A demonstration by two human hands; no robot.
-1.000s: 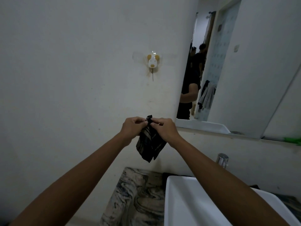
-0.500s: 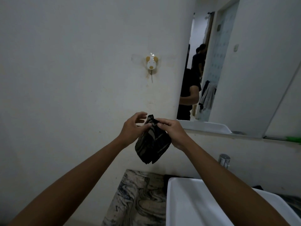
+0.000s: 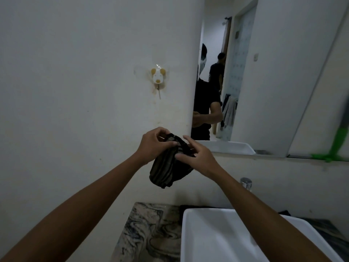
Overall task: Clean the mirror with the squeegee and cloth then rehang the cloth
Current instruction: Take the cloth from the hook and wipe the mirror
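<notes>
A dark striped cloth [image 3: 168, 171] hangs bunched between my two hands in front of the wall. My left hand [image 3: 154, 144] pinches its top edge from the left. From the right, my right hand [image 3: 196, 157] presses fingers against the cloth's upper part. A small dog-shaped wall hook [image 3: 157, 77] sits on the wall above, with nothing on it. The mirror [image 3: 264, 82] fills the upper right. A green squeegee [image 3: 338, 144] leans at the far right on the mirror's ledge.
A white basin [image 3: 226, 235] lies below my right arm, with a chrome tap [image 3: 246, 183] behind it. A marbled counter [image 3: 149, 229] runs to the basin's left. The mirror reflects two people and a hanging towel.
Both hands with the cloth have sunk lower relative to the hook. The cloth is more bunched, and my fingers have shifted along its top edge.
</notes>
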